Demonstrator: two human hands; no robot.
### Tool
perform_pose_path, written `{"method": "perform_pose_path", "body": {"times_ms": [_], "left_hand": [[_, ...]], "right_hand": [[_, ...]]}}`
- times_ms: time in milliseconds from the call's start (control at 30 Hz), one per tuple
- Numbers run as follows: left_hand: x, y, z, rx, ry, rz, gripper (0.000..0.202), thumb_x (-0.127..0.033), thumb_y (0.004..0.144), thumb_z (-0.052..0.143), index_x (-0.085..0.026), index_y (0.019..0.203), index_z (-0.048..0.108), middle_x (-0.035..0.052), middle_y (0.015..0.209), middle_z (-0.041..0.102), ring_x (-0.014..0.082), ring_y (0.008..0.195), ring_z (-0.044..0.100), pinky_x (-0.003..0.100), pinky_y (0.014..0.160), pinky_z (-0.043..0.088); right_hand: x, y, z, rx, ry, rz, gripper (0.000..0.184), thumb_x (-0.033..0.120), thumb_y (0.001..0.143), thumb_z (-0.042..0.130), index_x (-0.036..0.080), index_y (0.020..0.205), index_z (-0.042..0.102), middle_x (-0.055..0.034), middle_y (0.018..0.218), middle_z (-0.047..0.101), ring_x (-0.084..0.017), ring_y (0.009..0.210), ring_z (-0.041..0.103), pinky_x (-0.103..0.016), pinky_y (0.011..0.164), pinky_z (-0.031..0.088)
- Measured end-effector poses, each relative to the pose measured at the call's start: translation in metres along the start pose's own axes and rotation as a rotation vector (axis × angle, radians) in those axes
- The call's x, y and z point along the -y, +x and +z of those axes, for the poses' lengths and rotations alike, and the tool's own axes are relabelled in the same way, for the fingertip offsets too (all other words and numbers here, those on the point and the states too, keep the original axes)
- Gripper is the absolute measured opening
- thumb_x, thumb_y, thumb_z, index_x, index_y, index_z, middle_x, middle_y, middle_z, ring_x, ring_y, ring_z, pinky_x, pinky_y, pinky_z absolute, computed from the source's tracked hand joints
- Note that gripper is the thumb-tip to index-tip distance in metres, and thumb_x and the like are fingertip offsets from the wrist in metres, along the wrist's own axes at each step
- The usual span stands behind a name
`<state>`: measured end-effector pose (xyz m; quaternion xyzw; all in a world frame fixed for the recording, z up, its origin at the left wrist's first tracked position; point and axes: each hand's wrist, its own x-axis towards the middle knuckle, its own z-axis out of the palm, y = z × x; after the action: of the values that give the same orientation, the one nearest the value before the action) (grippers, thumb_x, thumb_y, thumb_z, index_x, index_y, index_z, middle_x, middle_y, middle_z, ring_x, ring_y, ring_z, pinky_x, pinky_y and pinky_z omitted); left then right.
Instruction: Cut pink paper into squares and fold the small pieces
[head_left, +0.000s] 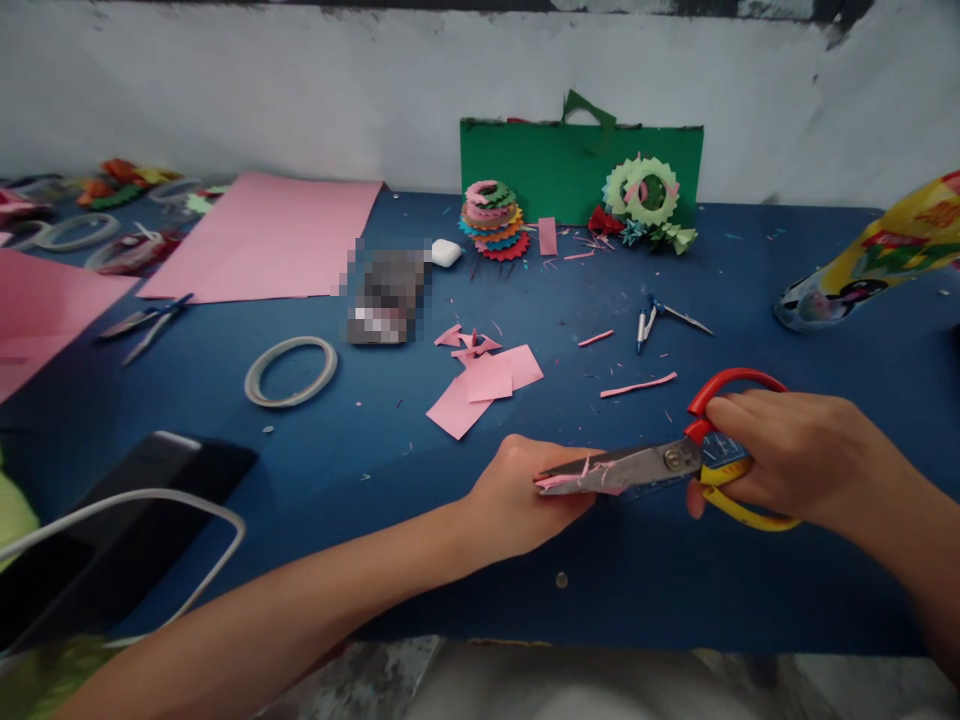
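My right hand (802, 450) is wrapped round the handles of a pair of scissors (660, 462), one handle red and the other yellow. The blades point left, toward my left hand (525, 495). Its fingers are closed on a small piece of pink paper (611, 488), mostly hidden by the blades and fingers. Thin pink slivers cling along the blades. Just beyond the left hand lie several cut pink paper pieces (487, 380), partly overlapping. Two narrow pink strips (637, 385) rest past the scissors.
On the blue table (675, 590) are a tape roll (291, 372), a compass (660, 315), large pink sheets (262, 240) and a dark device with white cable (142, 500). Behind stand a green board (540, 160), stacked paper rings (495, 225) and, at right, a yellow-labelled bottle (877, 255).
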<state>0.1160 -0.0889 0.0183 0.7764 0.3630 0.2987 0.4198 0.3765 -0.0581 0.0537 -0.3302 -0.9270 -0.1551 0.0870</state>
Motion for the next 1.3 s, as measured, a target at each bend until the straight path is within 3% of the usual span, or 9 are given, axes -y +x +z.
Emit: {"method": "perform_pose_path", "body": {"times_ms": [267, 467, 767, 1033, 1300], "left_hand": [[-0.002, 0.001, 0.001, 0.011, -0.025, -0.001, 0.028, -0.010, 0.078, 0.050, -0.013, 0.097, 0.070, 0.0050, 0.081, 0.073, 0.0133, 0.064, 0.066, 0.017, 0.059, 0.050], [-0.004, 0.000, 0.001, -0.012, 0.031, -0.020, 0.026, -0.012, 0.080, 0.050, -0.015, 0.092, 0.072, 0.0038, 0.080, 0.073, 0.0136, 0.066, 0.067, 0.017, 0.059, 0.050], [0.000, -0.003, 0.005, -0.049, 0.049, 0.021, 0.031, -0.010, 0.077, 0.052, -0.015, 0.102, 0.069, 0.0049, 0.077, 0.072, 0.0126, 0.060, 0.065, 0.017, 0.054, 0.047], [-0.004, -0.002, 0.004, -0.041, 0.108, 0.029, 0.036, -0.006, 0.073, 0.051, -0.015, 0.103, 0.070, 0.0037, 0.069, 0.070, 0.0110, 0.053, 0.060, 0.018, 0.050, 0.042], [-0.007, -0.001, 0.002, -0.012, 0.037, -0.010, 0.036, -0.006, 0.075, 0.051, -0.017, 0.104, 0.069, 0.0045, 0.082, 0.073, 0.0137, 0.063, 0.066, 0.018, 0.057, 0.047]], "right_hand": [[0.000, -0.001, -0.004, 0.000, -0.021, 0.008, 0.043, 0.061, 0.078, 0.052, 0.018, 0.078, 0.054, 0.0015, 0.061, 0.055, -0.015, 0.054, 0.054, -0.029, 0.052, 0.028], [-0.004, -0.001, -0.004, -0.073, -0.067, 0.039, 0.057, 0.075, 0.074, 0.045, 0.019, 0.076, 0.052, 0.0030, 0.059, 0.051, -0.014, 0.051, 0.051, -0.028, 0.050, 0.028], [0.002, -0.001, -0.003, -0.071, -0.021, 0.018, 0.056, 0.076, 0.072, 0.046, 0.020, 0.076, 0.050, 0.0045, 0.059, 0.051, -0.015, 0.052, 0.053, -0.028, 0.050, 0.029], [0.005, 0.002, -0.002, -0.072, -0.002, 0.000, 0.049, 0.068, 0.081, 0.041, 0.020, 0.071, 0.050, 0.0032, 0.056, 0.052, -0.015, 0.049, 0.052, -0.029, 0.049, 0.026], [0.006, 0.002, 0.005, -0.005, 0.082, 0.003, 0.049, 0.066, 0.084, 0.038, 0.020, 0.072, 0.051, -0.0002, 0.058, 0.055, -0.017, 0.050, 0.054, -0.030, 0.051, 0.028]]}}
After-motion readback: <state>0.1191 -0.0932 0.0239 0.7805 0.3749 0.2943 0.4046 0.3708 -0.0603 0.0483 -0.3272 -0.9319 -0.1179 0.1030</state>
